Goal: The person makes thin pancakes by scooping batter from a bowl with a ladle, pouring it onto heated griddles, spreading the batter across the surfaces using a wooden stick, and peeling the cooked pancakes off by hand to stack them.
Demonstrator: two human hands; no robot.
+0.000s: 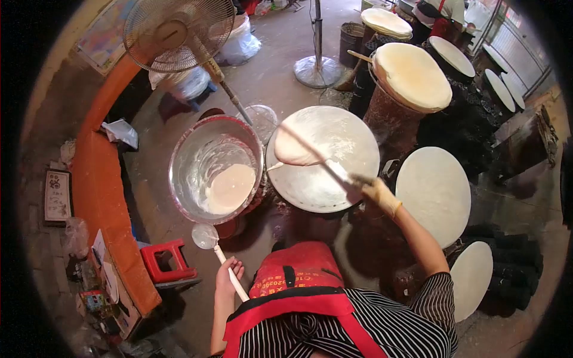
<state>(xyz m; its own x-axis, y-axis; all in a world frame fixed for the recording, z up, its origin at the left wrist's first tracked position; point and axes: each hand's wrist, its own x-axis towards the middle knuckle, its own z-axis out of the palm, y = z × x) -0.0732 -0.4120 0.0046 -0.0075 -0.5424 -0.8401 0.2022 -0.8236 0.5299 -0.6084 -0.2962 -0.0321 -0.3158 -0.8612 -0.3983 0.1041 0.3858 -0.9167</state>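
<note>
My left hand (230, 275) is closed around the pale handle of a ladle (205, 236), whose round bowl is below the rim of a large metal basin (173, 173). Pale batter (231, 188) lies in the basin. My right hand (381, 196), in a yellowish glove, grips a long batter spreader (310, 147), blurred by motion. The spreader reaches over a round griddle (322, 200). A patch of batter (296, 148) sits on the griddle's left part, with a thin tail over the edge; white residue covers much of the rest.
Round griddles stand at the right, including a pale-topped one (434, 191) and a lower one (473, 280). Behind is a griddle with a browned flatbread (412, 76). A fan (179, 33), a red stool (164, 262) and an orange counter (107, 197) are left. Another person (444, 11) is at the back right.
</note>
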